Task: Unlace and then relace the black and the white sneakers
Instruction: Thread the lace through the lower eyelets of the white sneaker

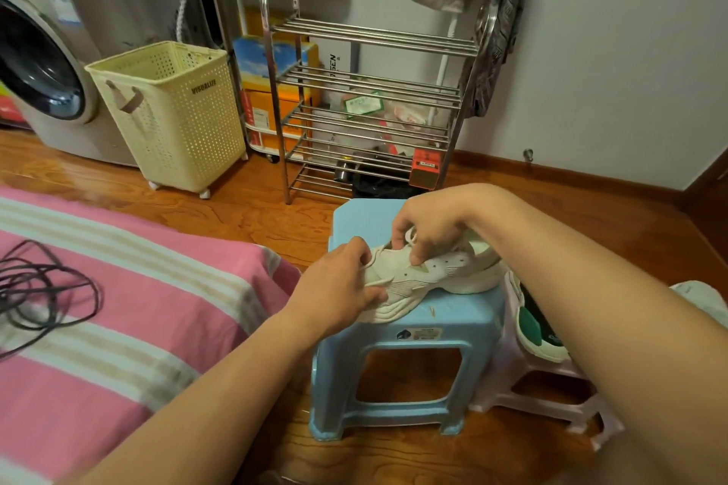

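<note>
A pink striped bed (118,287) is seen on the left, with a black cord (47,295) lying on it. A blue stool (398,366) stands in the middle, and the white sneaker (429,276) is laid on top of it. The sneaker's side is gripped by the left hand (338,287). A white lace (409,238) is pinched by the right hand (429,224), reached over from above.

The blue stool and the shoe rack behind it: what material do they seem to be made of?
The blue stool looks like moulded plastic with a matt finish: one uniform colour, rounded edges. The shoe rack looks like polished metal, probably stainless steel: its thin bars shine with bright reflections.
</note>
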A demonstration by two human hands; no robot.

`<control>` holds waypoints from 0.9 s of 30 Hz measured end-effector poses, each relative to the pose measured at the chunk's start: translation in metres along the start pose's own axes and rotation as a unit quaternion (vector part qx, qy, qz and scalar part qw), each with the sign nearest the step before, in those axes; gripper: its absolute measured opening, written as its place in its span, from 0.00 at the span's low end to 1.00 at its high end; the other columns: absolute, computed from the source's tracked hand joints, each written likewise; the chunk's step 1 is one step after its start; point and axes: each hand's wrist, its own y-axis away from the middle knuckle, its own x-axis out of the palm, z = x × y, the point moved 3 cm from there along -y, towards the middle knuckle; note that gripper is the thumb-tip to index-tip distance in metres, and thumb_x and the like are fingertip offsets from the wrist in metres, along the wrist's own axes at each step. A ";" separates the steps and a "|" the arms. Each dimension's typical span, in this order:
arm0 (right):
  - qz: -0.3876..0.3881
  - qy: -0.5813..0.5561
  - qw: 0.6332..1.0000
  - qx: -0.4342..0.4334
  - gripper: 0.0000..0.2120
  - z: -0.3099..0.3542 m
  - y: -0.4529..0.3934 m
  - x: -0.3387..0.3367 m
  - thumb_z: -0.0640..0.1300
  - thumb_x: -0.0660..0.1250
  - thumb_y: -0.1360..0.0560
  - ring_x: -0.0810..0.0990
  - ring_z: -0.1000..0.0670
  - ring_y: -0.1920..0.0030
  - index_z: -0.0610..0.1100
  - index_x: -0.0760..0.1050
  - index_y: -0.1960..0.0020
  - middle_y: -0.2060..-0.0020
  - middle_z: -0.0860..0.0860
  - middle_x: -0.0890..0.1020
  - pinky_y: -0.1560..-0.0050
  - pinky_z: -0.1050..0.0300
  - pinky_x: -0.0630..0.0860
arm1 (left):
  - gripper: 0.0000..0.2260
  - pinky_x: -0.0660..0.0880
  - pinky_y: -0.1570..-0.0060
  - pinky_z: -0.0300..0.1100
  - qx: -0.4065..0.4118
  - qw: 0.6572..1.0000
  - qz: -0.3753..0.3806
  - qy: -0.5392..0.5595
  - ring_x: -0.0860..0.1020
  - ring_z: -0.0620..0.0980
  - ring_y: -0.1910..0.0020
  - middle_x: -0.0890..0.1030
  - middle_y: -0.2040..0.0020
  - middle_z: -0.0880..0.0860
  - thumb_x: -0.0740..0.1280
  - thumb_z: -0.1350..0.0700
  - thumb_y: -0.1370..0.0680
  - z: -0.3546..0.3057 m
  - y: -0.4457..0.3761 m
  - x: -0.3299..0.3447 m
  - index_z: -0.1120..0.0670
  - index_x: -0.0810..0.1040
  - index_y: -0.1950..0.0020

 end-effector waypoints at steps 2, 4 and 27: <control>0.011 0.021 1.000 0.002 0.15 0.003 -0.002 -0.001 0.45 0.74 0.24 0.78 0.51 0.48 0.57 0.76 0.40 0.44 0.53 0.77 0.57 0.59 0.77 | 0.22 0.77 0.51 0.48 -0.001 1.000 0.001 -0.003 0.76 0.49 0.51 0.78 0.46 0.47 0.76 0.43 0.27 0.000 0.000 0.000 0.47 0.69 0.41; 0.018 0.053 0.998 0.003 0.20 0.006 -0.002 -0.001 0.40 0.72 0.24 0.78 0.50 0.49 0.56 0.75 0.36 0.43 0.52 0.76 0.57 0.59 0.77 | 0.22 0.77 0.50 0.49 -0.001 1.000 0.002 -0.008 0.76 0.50 0.51 0.78 0.45 0.48 0.76 0.43 0.26 0.001 -0.001 0.000 0.47 0.69 0.41; -0.159 -0.036 0.986 -0.031 0.09 0.005 0.013 0.013 0.51 0.74 0.25 0.78 0.52 0.59 0.50 0.77 0.60 0.63 0.55 0.79 0.65 0.61 0.68 | 0.24 0.80 0.48 0.50 -0.017 1.000 -0.009 -0.005 0.79 0.49 0.48 0.80 0.43 0.48 0.77 0.44 0.27 0.003 -0.001 0.002 0.48 0.68 0.39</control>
